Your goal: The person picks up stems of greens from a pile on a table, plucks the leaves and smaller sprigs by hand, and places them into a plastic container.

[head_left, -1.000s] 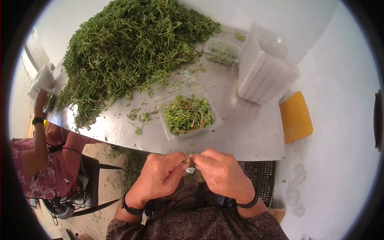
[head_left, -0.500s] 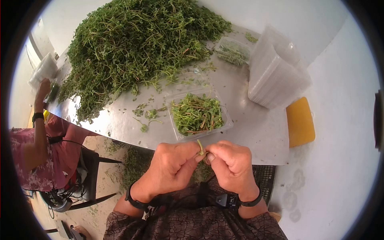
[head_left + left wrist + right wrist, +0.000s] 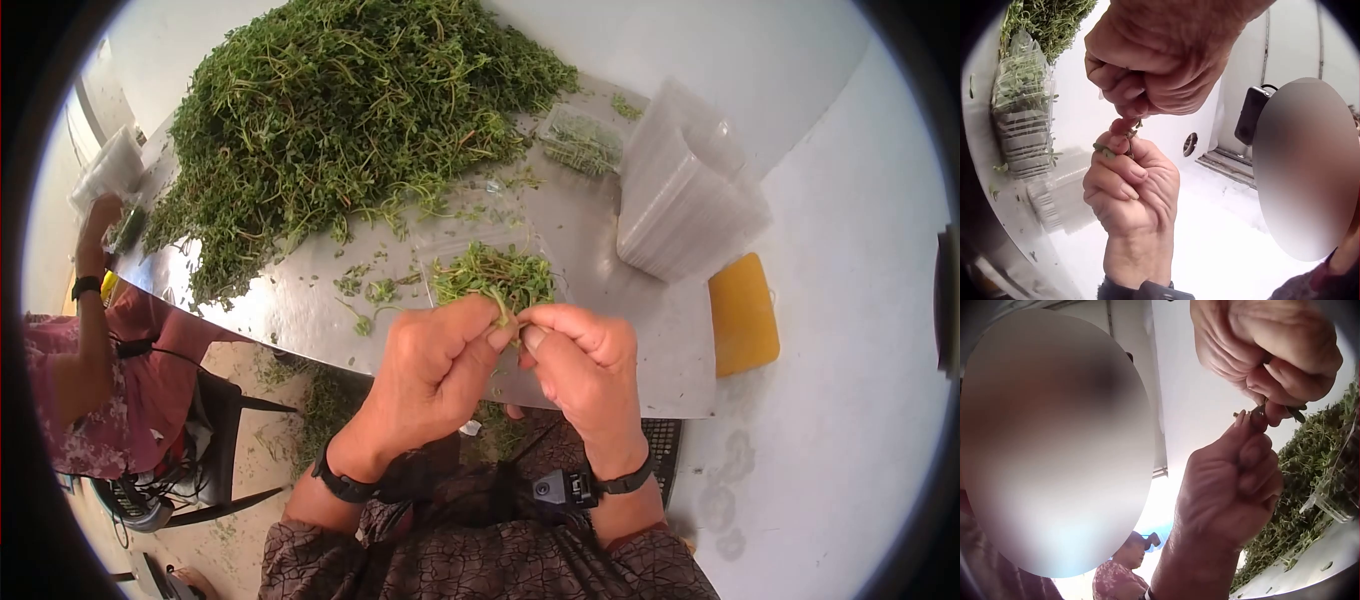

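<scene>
My left hand pinches a small green sprig between thumb and forefinger. From the other side my right hand pinches it too, fingertips right against the left ones. A bit of leaf sticks out past the fingers in the right wrist view. Both hands are in front of a clear plastic clamshell box heaped with cut greens, and they hide its near side. The other fingers of both hands are curled in.
A large heap of greens covers the table's back left. A filled clear box and a tall stack of clear boxes stand at right. Loose sprigs lie on the metal table. Another person sits at left.
Both hands have moved forward and up, from the table's front edge to the near side of the filled box. They pinch a sprig throughout.
</scene>
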`<state>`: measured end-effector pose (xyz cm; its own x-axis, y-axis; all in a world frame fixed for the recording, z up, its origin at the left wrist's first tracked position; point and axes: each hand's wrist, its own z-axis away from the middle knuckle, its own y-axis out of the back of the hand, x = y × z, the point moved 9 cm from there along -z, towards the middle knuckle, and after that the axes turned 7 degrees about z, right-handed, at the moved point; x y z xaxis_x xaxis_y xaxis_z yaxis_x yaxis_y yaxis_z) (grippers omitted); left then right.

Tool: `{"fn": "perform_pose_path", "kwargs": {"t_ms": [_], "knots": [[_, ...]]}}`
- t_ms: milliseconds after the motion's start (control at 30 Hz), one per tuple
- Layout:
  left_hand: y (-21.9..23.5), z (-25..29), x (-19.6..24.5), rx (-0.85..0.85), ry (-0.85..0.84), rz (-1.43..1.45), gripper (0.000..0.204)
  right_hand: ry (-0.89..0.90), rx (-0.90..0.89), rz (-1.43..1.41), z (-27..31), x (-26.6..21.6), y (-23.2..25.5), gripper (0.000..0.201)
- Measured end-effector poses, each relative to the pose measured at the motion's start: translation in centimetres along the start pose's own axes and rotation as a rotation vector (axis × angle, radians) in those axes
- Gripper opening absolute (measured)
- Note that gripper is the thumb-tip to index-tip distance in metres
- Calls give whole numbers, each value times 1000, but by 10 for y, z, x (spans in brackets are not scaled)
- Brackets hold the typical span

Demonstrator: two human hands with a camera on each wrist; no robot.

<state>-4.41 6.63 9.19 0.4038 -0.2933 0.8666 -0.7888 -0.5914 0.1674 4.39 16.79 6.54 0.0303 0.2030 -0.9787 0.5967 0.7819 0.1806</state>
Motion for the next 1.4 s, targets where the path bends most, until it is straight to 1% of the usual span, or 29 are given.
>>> {"fn": "perform_pose_path", "kwargs": {"t_ms": [133, 233, 267, 300, 333, 400, 467, 533, 567, 633, 667, 700, 733, 833, 900, 967, 1033, 1067, 1133, 1167, 1233, 1267, 1333, 1367, 1400], "knots": [[1, -5, -6, 40, -9, -21, 9, -81, 20, -85, -9, 5, 2, 16], [1, -8, -14, 77, 34, 13, 11, -84, 41, -135, -12, 6, 3, 16], [1, -9, -11, 109, -12, -2, 11, -85, 40, -134, -13, 6, 2, 16], [2, -10, -7, 141, -57, -17, 11, 1, 72, -80, -14, -1, 3, 15], [1, -11, -8, 143, -56, -16, 11, 86, 104, -26, -14, -9, 5, 15], [1, -14, -11, 178, -26, -16, 10, 102, 99, -8, -22, -7, 5, 14], [0, -15, -14, 183, -34, -37, 10, 121, 97, 10, -27, -3, 6, 13], [1, -16, -17, 192, -39, -59, 11, 346, 136, 253, -24, -18, 4, 10], [4, -16, -22, 197, -16, -52, 11, 345, 130, 253, -25, -19, 4, 10], [8, -16, -27, 204, 17, -46, 12, 491, 124, 387, -19, -33, 0, 12], [9, -16, -24, 192, -1, -84, 13, 487, 120, 386, -19, -33, 0, 12], [9, -17, -21, 179, -21, -122, 15, 523, 122, 425, -18, -37, 0, 13], [10, -17, -19, 180, -19, -120, 15, 561, 125, 466, -16, -41, -1, 13], [8, -18, -13, 152, -41, -116, 17, 602, 144, 508, -17, -44, -1, 12], [4, -17, -7, 129, -105, -150, 18, 587, 172, 461, -16, -40, 0, 11], [5, -18, -5, 128, -92, -135, 18, 569, 201, 414, -14, -40, 2, 10], [5, -18, -4, 125, -84, -119, 18, 300, 186, 225, -20, -26, 7, 10], [5, -19, -5, 128, -80, -116, 19, 300, 186, 226, -19, -28, 7, 10], [5, -19, -5, 132, -79, -112, 19, 211, 162, 128, -22, -22, 6, 12], [6, -19, -6, 141, -78, -99, 19, 211, 162, 129, -23, -19, 4, 12], [6, -16, -7, 151, -78, -86, 19, 382, 309, 232, -20, -26, 9, 12], [7, -14, -7, 149, -89, -85, 16, 383, 310, 233, -22, -27, 12, 12], [11, -13, -7, 146, -104, -80, 16, 234, 387, 256, -27, -18, 31, 13], [15, -14, -10, 157, -57, -80, 16, 177, 352, 247, -26, -17, 31, 12], [17, -15, -14, 165, -8, -81, 16, 178, 349, 250, -27, -19, 30, 12]]}}
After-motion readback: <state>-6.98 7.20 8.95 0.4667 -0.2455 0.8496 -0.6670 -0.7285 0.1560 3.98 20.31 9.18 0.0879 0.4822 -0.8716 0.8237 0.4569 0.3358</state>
